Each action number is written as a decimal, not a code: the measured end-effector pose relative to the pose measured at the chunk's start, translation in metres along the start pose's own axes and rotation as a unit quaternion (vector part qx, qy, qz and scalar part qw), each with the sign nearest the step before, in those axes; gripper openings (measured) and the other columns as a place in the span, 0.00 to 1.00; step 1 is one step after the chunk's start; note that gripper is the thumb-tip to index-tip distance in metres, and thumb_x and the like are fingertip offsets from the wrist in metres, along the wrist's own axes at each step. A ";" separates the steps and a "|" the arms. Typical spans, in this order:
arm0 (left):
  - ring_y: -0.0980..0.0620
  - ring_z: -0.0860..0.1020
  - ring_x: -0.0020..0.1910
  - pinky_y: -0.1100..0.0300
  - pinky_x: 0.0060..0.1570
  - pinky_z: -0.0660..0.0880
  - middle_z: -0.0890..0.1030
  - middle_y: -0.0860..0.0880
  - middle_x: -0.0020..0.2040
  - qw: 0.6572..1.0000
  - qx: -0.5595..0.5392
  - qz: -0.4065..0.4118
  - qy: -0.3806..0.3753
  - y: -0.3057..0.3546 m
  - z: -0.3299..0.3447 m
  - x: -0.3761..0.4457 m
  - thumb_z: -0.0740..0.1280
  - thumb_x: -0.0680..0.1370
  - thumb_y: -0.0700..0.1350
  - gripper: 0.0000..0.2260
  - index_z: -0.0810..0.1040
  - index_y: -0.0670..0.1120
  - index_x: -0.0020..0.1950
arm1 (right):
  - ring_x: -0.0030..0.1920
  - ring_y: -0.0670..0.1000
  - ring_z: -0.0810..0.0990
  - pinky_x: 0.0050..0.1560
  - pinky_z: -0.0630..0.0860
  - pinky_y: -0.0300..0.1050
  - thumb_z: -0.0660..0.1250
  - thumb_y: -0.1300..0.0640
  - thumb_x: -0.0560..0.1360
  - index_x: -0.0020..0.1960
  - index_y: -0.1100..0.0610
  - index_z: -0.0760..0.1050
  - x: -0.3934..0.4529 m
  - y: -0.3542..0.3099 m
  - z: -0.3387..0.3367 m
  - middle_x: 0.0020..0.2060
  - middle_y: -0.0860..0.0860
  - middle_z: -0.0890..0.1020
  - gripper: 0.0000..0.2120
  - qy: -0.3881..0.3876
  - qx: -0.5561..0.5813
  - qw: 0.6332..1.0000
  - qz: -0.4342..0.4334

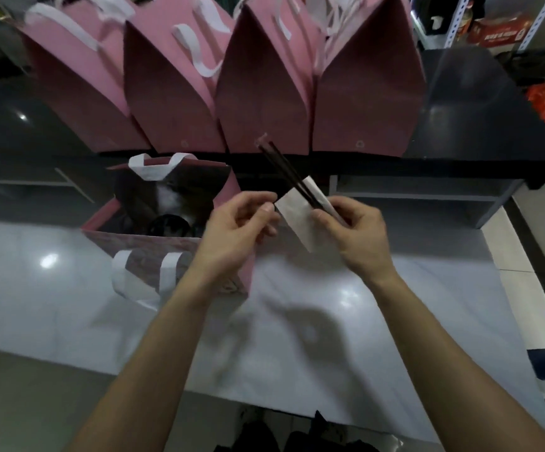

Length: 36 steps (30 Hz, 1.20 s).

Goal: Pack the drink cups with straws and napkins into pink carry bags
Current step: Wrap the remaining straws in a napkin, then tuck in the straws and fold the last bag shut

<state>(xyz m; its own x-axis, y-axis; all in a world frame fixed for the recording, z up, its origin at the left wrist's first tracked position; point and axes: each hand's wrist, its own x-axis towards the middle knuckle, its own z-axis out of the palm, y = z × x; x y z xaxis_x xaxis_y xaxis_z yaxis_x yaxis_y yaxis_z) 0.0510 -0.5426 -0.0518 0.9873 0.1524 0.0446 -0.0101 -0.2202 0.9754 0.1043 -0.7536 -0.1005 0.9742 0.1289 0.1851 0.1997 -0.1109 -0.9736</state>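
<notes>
From my head camera, my right hand (351, 231) pinches two dark straws (289, 176) against a white napkin (292, 212), the straws slanting up and away over the paper. My left hand (238, 231) pinches the napkin's left edge between thumb and forefinger. Just left of my hands an open pink bag (166, 246) stands on the white table (69, 288), a dark cup lid (168, 223) showing inside. Four more bags (264, 102) stand in a row on the dark shelf (473, 138) behind.
</notes>
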 end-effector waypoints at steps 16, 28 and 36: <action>0.48 0.50 0.85 0.44 0.85 0.43 0.66 0.47 0.81 0.894 0.447 0.001 -0.021 -0.033 -0.273 0.059 0.84 0.70 0.60 0.32 0.75 0.66 0.70 | 0.47 0.40 0.85 0.50 0.82 0.42 0.79 0.54 0.78 0.53 0.45 0.89 0.066 -0.100 0.179 0.43 0.41 0.88 0.06 -0.248 -0.234 0.940 -0.023; 0.57 0.44 0.88 0.45 0.86 0.58 0.47 0.67 0.86 0.913 0.329 0.019 -0.241 -0.060 -0.301 0.073 0.87 0.60 0.63 0.69 0.44 0.63 0.88 | 0.51 0.64 0.83 0.41 0.68 0.50 0.66 0.64 0.79 0.61 0.52 0.81 0.097 -0.077 0.253 0.51 0.58 0.84 0.14 -0.194 -0.600 0.768 -0.113; 0.59 0.46 0.87 0.51 0.85 0.56 0.49 0.61 0.88 0.914 0.332 0.073 -0.223 -0.069 -0.306 0.079 0.82 0.65 0.70 0.62 0.48 0.62 0.89 | 0.60 0.63 0.83 0.53 0.78 0.53 0.72 0.54 0.80 0.66 0.56 0.79 0.110 -0.073 0.252 0.62 0.57 0.84 0.16 -0.213 -0.653 0.722 -0.084</action>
<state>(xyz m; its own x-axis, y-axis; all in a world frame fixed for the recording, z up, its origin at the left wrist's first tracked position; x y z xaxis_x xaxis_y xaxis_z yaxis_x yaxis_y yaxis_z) 0.0816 -0.2208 -0.0499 0.9509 -0.3007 -0.0737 -0.1945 -0.7655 0.6133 0.1704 -0.4829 -0.0428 0.8596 0.5092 -0.0418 0.5109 -0.8572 0.0650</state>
